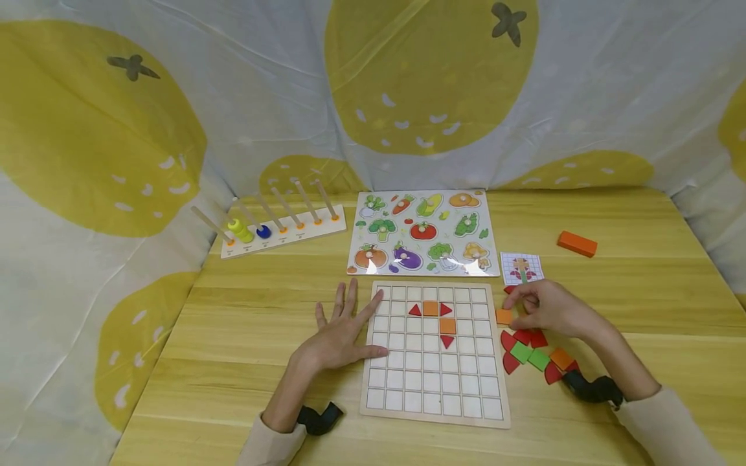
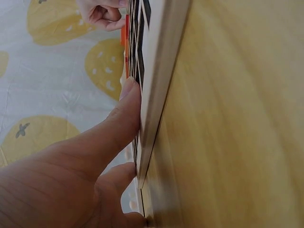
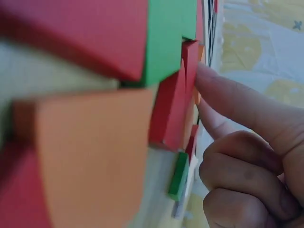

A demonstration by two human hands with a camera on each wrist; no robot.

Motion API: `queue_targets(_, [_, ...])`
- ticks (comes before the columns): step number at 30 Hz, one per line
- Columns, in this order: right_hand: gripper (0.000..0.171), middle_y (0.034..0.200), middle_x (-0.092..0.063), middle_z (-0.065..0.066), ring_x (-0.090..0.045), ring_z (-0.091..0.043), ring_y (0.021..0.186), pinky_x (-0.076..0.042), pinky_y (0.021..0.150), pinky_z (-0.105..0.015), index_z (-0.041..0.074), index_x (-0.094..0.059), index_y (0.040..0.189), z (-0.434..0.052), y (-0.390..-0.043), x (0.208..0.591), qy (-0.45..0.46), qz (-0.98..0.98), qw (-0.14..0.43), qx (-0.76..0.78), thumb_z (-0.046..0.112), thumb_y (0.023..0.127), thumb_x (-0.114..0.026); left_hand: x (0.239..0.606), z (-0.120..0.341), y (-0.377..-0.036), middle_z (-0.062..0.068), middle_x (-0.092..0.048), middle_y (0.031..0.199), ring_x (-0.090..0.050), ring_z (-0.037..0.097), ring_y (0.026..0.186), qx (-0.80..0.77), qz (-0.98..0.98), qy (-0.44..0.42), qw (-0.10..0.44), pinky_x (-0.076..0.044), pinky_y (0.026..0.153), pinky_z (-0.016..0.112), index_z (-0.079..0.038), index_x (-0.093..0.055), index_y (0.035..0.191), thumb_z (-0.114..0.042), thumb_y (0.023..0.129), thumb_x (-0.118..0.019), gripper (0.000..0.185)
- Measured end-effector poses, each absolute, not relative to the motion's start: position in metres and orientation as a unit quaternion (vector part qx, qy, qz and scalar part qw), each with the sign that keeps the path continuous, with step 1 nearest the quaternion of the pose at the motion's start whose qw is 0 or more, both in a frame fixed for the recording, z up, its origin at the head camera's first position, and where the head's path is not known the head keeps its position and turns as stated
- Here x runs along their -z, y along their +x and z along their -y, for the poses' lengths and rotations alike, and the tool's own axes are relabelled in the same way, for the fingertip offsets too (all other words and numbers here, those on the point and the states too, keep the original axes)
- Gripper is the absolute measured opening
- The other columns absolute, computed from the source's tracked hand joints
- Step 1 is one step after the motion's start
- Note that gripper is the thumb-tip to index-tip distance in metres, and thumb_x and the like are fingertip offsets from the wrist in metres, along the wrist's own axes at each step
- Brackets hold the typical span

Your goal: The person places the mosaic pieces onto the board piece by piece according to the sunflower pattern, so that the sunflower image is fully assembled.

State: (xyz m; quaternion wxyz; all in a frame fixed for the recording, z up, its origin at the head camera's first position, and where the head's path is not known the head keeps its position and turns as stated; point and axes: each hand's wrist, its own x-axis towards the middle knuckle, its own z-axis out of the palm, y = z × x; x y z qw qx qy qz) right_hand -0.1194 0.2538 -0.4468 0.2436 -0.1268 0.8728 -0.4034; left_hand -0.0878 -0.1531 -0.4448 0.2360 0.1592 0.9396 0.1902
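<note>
Fingers of the left hand [image 1: 340, 340] lie spread and flat on the table [image 1: 245, 310], index and thumb resting on the left edge of the grid board [image 1: 434, 401], which sits near the person at centre. The right hand [image 1: 550, 310] hovers just right of the board, its fingertips pinching or touching an orange square tile [image 1: 504, 316] at the board's right edge; I cannot tell whether the tile is lifted or on the wood. On the board, two red triangles flank an orange square [image 1: 430, 309], with a second orange square [image 1: 447, 325] and a red triangle [image 1: 447, 341] below. To do this step well, I judge the left hand should keep pressing so the board does not slide, while the right hand carries the tile level and checks the pattern card [image 1: 521, 268], just beyond it, for the right cell. The loose pile of red, green and orange pieces [image 1: 533, 356] lies on the near side of the right hand, partly covered by it. The right wrist view is blurred and crowded with close tiles, showing only one extended finger with the others curled. The left wrist view shows the board edge-on, its cells unreadable. The card's pattern is too small to read.
</note>
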Motion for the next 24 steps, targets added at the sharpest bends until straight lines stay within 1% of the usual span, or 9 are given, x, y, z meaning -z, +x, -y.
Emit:
queue_targets(3, [0.029, 0.062, -0.036, 0.005, -0.033, -0.006, 0.054, -0.034, 0.055, -0.025, 0.000, -0.072, 0.107, -0.253, -0.119, 0.442, -0.133, -0.880, 0.229, 0.395, 0.013, 0.084, -0.085, 0.444, 0.154, -0.088, 0.018, 0.024, 0.171, 0.023, 0.042, 0.158, -0.187, -0.941, 0.158, 0.235, 0.008, 0.114, 0.084, -0.033, -0.011, 0.167, -0.059, 0.091, -0.071, 0.100])
queue_targets(6, [0.031, 0.062, -0.032, 0.006, -0.029, -0.005, 0.054, -0.031, 0.053, -0.026, 0.000, -0.074, 0.110, -0.250, -0.117, 0.435, -0.141, -0.877, 0.214, 0.406, 0.015, 0.085, -0.085, 0.445, 0.155, -0.087, 0.019, 0.023, 0.171, 0.022, 0.043, 0.158, -0.188, -0.941, 0.158, 0.233, 0.008, 0.114, 0.084, -0.033, -0.012, 0.167, -0.058, 0.091, -0.072, 0.100])
queue_targets(11, [0.026, 0.061, -0.029, 0.006, -0.027, -0.005, 0.054, -0.027, 0.049, -0.023, 0.009, -0.079, 0.108, -0.225, -0.107, 0.430, -0.143, -0.865, 0.219, 0.429, 0.017, 0.084, -0.086, 0.449, 0.156, -0.085, 0.020, 0.022, 0.171, 0.021, 0.046, 0.158, -0.199, -0.938, 0.162, 0.234, 0.010, 0.112, 0.085, -0.032, -0.013, 0.167, -0.059, 0.090, -0.073, 0.102])
queue_targets(14, [0.022, 0.061, -0.031, 0.006, -0.029, -0.005, 0.056, -0.025, 0.050, -0.022, 0.014, -0.081, 0.103, -0.201, -0.101, 0.431, -0.150, -0.868, 0.218, 0.421, 0.018, 0.082, -0.088, 0.448, 0.154, -0.085, 0.019, 0.023, 0.171, 0.022, 0.045, 0.158, -0.195, -0.939, 0.160, 0.234, 0.010, 0.113, 0.084, -0.032, -0.012, 0.167, -0.058, 0.091, -0.072, 0.101])
queue_targets(17, [0.022, 0.061, -0.035, 0.007, -0.030, -0.006, 0.057, -0.024, 0.052, -0.021, 0.014, -0.081, 0.100, -0.175, -0.096, 0.434, -0.170, -0.868, 0.214, 0.415, 0.017, 0.080, -0.089, 0.446, 0.154, -0.085, 0.018, 0.023, 0.171, 0.022, 0.043, 0.158, -0.190, -0.940, 0.158, 0.234, 0.010, 0.114, 0.083, -0.034, -0.012, 0.167, -0.058, 0.091, -0.071, 0.100])
queue_targets(21, [0.019, 0.062, -0.041, 0.006, -0.035, -0.009, 0.059, -0.027, 0.055, -0.021, 0.015, -0.079, 0.094, -0.150, -0.091, 0.437, -0.177, -0.874, 0.212, 0.399, 0.017, 0.079, -0.090, 0.446, 0.153, -0.086, 0.017, 0.024, 0.171, 0.023, 0.043, 0.158, -0.186, -0.941, 0.156, 0.236, 0.009, 0.114, 0.083, -0.034, -0.011, 0.167, -0.059, 0.091, -0.071, 0.100])
queue_targets(24, [0.019, 0.065, -0.044, 0.004, -0.039, -0.012, 0.062, -0.027, 0.057, -0.022, 0.016, -0.077, 0.090, -0.139, -0.091, 0.438, -0.170, -0.880, 0.213, 0.389, 0.017, 0.078, -0.091, 0.447, 0.153, -0.087, 0.017, 0.024, 0.171, 0.023, 0.042, 0.158, -0.187, -0.941, 0.153, 0.239, 0.010, 0.114, 0.083, -0.034, -0.010, 0.167, -0.059, 0.091, -0.071, 0.100])
